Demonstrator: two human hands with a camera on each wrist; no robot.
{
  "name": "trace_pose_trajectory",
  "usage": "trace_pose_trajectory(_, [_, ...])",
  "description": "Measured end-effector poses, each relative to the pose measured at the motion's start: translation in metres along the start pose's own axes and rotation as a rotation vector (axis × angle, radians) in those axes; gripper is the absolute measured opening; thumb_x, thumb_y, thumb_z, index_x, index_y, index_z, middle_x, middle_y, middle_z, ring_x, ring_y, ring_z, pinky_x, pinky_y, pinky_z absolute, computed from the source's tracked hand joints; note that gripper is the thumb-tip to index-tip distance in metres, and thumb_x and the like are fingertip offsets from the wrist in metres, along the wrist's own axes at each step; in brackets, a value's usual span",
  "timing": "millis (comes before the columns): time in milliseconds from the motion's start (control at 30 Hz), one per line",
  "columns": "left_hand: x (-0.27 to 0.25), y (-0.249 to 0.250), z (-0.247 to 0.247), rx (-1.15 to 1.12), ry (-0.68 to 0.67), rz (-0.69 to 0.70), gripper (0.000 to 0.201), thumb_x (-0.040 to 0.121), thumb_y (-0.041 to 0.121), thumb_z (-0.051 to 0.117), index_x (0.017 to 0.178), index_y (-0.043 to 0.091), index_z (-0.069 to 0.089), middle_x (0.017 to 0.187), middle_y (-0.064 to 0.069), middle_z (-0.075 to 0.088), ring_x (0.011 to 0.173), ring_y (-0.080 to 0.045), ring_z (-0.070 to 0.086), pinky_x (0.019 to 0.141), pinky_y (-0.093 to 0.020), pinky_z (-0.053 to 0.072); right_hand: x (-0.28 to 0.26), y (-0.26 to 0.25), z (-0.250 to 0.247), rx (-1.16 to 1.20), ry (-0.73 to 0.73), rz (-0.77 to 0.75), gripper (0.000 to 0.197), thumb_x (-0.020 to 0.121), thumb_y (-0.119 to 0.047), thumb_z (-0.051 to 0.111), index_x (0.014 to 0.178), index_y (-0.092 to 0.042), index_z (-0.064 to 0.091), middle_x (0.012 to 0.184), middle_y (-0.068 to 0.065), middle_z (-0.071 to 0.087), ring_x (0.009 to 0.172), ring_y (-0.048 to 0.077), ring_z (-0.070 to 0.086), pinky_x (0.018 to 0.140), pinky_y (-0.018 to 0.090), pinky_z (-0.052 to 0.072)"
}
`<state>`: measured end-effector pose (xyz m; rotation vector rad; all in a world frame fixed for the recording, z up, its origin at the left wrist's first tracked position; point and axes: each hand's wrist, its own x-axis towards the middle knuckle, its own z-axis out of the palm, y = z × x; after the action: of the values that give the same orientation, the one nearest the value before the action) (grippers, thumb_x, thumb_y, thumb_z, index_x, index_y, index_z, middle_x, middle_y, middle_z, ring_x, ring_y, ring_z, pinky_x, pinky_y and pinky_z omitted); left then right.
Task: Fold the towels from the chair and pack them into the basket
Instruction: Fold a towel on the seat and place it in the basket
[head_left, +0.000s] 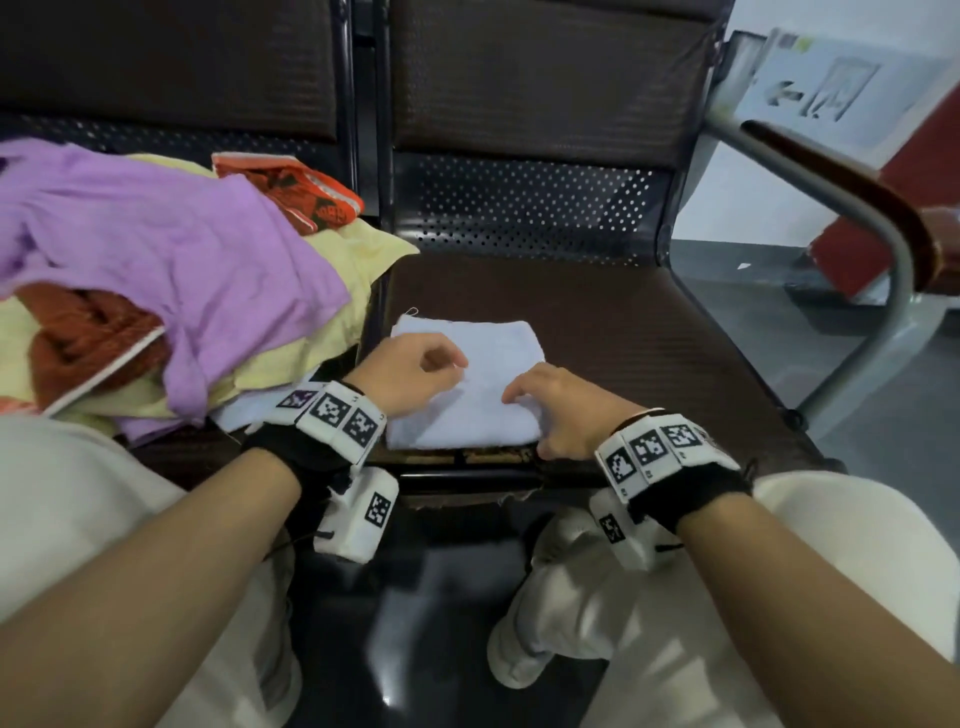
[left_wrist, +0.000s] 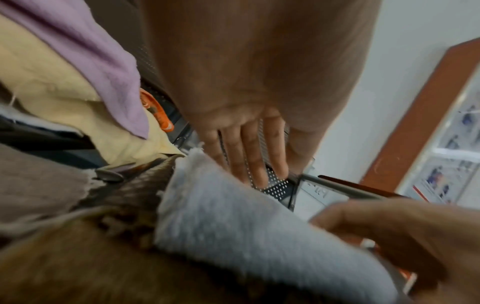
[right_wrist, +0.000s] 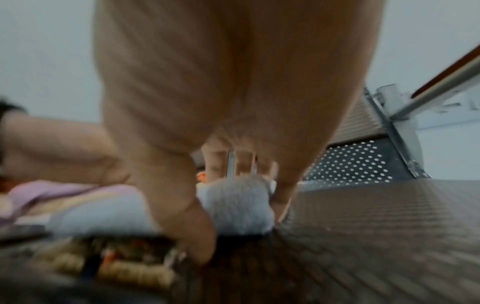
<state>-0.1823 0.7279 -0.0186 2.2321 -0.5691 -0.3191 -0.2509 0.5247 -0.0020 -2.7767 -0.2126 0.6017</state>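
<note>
A folded light blue towel lies on the dark seat in front of me. My left hand is over the towel's left part; in the left wrist view its fingers are straight and hold nothing. My right hand is at the towel's near right corner, fingers on top and thumb at the front edge. In the right wrist view the towel sits between that thumb and the fingers. No basket shows in any view.
On the seat to the left lies a loose pile: a purple towel over a yellow one, with an orange patterned cloth and a rust one. A metal armrest bounds the right side. My knees are below the seat's front edge.
</note>
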Motion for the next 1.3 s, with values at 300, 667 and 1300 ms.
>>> trace_pose_trajectory(300, [-0.028,-0.01,0.001,0.477,-0.184,0.105,0.043,0.083,0.025,0.064,0.125,0.022,0.057,0.122,0.001,0.052,0.118,-0.019,0.044,0.104,-0.034,0.034,-0.011,0.005,-0.008,0.096,0.244,0.012,0.029,0.087,-0.012,0.054,0.115,-0.016,0.064,0.108,0.009,0.067,0.104,0.026,0.059,0.079,0.025,0.04])
trace_pose_trajectory(667, [-0.012,0.001,-0.029,0.275,-0.071,0.033,0.018,0.087,0.008,0.048,0.08,0.024,0.051,0.081,0.003,0.059,0.081,-0.021,0.056,0.064,-0.026,0.036,0.003,0.008,-0.018,0.233,0.247,0.117,0.037,0.081,-0.022,0.064,0.117,-0.019,0.055,0.111,0.005,0.06,0.098,0.021,0.056,0.074,0.028,0.044])
trace_pose_trajectory(1300, [0.057,-0.041,-0.03,0.304,-0.071,-0.212,0.033,0.094,0.024,0.054,0.126,0.015,0.055,0.128,-0.005,0.058,0.117,-0.021,0.053,0.093,-0.025,0.038,0.089,0.028,-0.026,0.418,0.011,0.533,0.078,0.087,-0.06,0.052,0.137,-0.001,0.043,0.14,0.014,0.048,0.123,0.03,0.05,0.096,0.034,0.042])
